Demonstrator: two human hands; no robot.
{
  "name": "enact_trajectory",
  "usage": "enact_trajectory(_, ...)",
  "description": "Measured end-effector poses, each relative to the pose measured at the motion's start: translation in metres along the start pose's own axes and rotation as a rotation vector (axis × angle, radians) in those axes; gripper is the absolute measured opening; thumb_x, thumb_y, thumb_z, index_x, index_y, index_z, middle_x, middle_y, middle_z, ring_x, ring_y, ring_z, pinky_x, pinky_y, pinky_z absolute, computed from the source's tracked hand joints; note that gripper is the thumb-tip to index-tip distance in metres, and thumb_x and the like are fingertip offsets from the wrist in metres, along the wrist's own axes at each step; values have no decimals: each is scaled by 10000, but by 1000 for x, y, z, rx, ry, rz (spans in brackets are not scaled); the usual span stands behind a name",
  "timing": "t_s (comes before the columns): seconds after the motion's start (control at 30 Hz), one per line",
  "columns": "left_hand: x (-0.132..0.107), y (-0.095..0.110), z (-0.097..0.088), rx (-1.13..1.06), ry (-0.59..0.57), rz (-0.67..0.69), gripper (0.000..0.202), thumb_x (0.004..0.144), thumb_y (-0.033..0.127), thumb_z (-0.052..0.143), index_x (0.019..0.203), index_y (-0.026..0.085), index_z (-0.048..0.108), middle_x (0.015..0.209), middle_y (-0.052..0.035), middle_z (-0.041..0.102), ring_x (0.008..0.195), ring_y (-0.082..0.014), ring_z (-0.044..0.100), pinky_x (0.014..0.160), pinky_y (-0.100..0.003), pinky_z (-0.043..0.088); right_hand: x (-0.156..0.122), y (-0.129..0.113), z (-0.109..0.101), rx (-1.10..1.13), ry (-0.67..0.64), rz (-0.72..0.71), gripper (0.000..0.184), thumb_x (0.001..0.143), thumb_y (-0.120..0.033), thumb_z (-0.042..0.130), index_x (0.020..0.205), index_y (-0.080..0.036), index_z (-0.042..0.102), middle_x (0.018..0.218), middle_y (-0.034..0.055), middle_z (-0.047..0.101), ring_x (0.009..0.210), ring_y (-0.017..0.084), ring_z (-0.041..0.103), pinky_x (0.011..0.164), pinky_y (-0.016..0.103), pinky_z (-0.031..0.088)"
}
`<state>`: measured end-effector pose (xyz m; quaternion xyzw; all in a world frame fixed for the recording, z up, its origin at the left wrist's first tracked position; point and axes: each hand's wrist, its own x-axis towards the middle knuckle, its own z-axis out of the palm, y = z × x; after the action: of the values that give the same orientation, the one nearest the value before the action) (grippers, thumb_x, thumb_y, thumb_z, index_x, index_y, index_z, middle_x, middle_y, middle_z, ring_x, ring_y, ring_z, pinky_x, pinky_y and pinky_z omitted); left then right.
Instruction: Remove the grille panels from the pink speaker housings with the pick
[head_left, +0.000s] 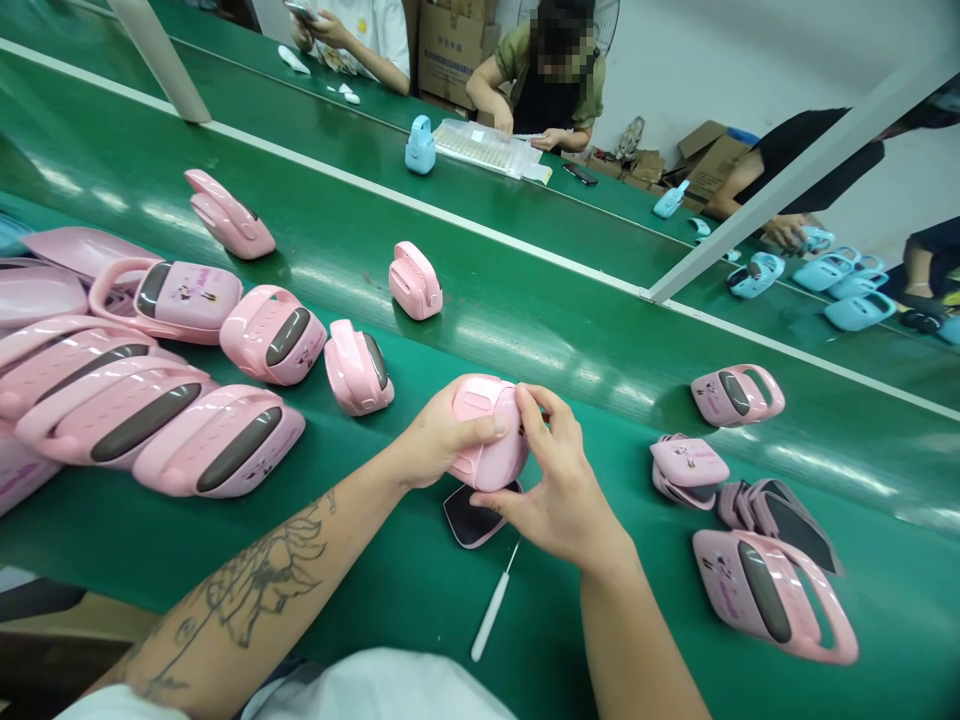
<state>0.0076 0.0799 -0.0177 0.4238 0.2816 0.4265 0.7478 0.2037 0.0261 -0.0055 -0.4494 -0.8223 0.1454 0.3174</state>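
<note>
Both my hands hold one pink plastic housing (495,455) above the green table. My left hand (442,435) wraps its left side, the thumb lying across it. On the right side, my right hand (562,470) grips its edge, with fingers at the top and the thumb below. Under the housing lies a dark panel with a pink rim (469,520), partly covered by the hands. A screwdriver with a white handle (491,615) rests just below, its thin shaft pointing up toward the panel.
Pink handled housings (217,440) crowd the left side. More housings (772,590) and stacked pink-rimmed panels (780,515) lie at right. A green conveyor belt (540,330) runs behind, with a white post (795,170). Across it, several people handle blue housings (859,310) and other parts.
</note>
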Motion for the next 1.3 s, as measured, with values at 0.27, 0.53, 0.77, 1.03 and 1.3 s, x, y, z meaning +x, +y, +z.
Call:
enact_trajectory(0.27, -2, 1, -3, 57, 54, 40, 861, 641, 501, 1050, 1326, 190, 631, 1329, -145, 710, 1177, -320, 697, 962, -414, 576, -1, -3, -3, -27, 38, -78, 1226, 871, -367, 913, 1791, -335, 103, 1685, 203, 399, 1564, 444, 450, 1250, 688, 448)
enact_trajectory(0.53, -3, 1, -3, 140, 62, 85, 773, 700, 492, 1011, 1296, 179, 631, 1290, -133, 719, 1139, -300, 700, 948, -406, 578, -2, -1, -2, -10, 58, -122, 1175, 890, -346, 893, 1792, -297, 142, 1660, 212, 419, 1546, 435, 474, 1225, 691, 482)
enact_trajectory(0.77, -3, 2, -3, 154, 45, 149, 740, 702, 473, 999, 1287, 192, 643, 1257, -116, 744, 1093, -283, 719, 918, -390, 596, -2, -5, -2, -3, 69, -138, 1147, 910, -320, 868, 1792, -311, 134, 1683, 208, 389, 1562, 435, 459, 1217, 691, 498)
enact_trajectory(1.03, -4, 2, -4, 198, 67, 159, 750, 688, 477, 994, 1297, 188, 665, 1292, -129, 755, 1113, -294, 715, 938, -401, 586, 0, -7, 0, -72, 95, -161, 1186, 911, -413, 879, 1797, -314, 97, 1650, 220, 428, 1528, 459, 494, 1190, 702, 505)
enact_trajectory(1.3, -1, 0, -2, 147, 129, 61, 705, 688, 494, 991, 1226, 145, 696, 1186, -130, 766, 1069, -290, 709, 917, -399, 567, -1, -1, 7, 20, 32, -34, 1334, 810, -471, 968, 1792, -358, 72, 1641, 205, 400, 1527, 461, 476, 1239, 729, 460)
